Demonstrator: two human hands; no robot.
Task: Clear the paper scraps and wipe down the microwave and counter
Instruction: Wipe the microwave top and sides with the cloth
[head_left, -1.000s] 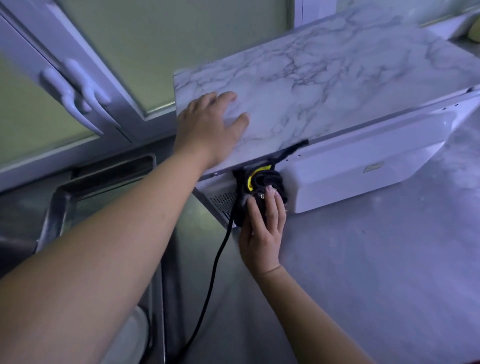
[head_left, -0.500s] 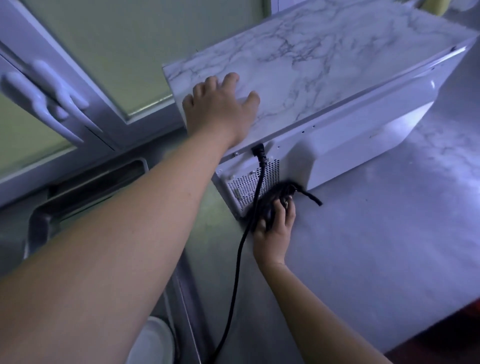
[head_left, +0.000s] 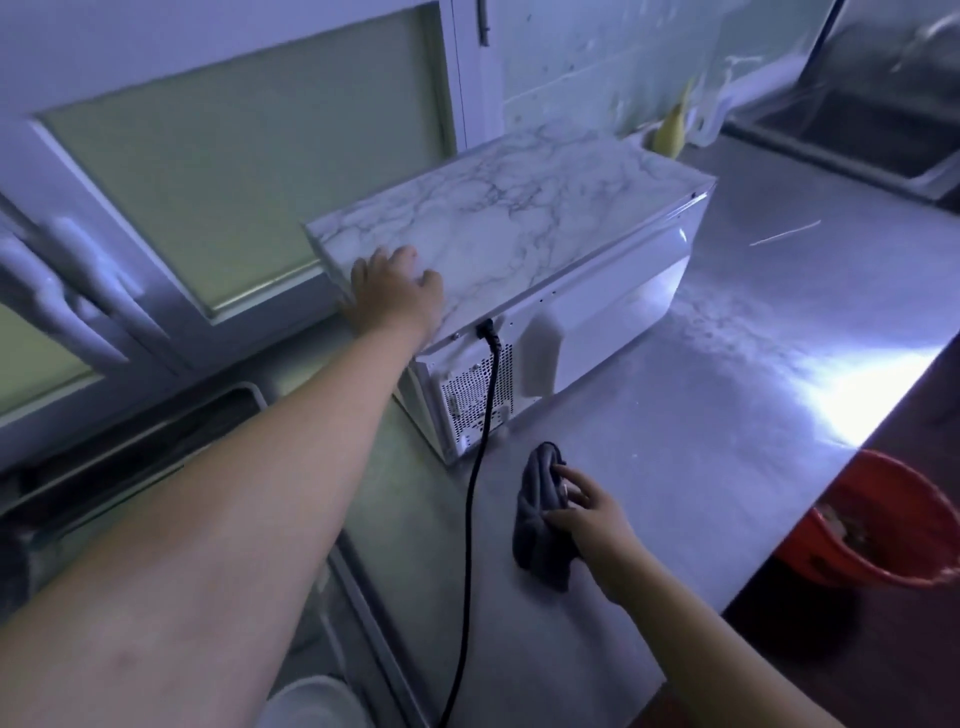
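Two bare hands work at a steel counter (head_left: 727, 415). The left hand (head_left: 397, 293) lies on the near left corner of the microwave (head_left: 597, 312), with its fingers loosely spread on the marble-patterned top and holding nothing. The right hand (head_left: 589, 512) is on the counter just in front of the microwave, thumb and fingers curled round a bunched dark cloth (head_left: 537, 525). A black power cord (head_left: 475, 467) runs from the microwave's back panel toward the near edge, left of the cloth. A red bucket (head_left: 893, 525) sits beside the counter's right edge.
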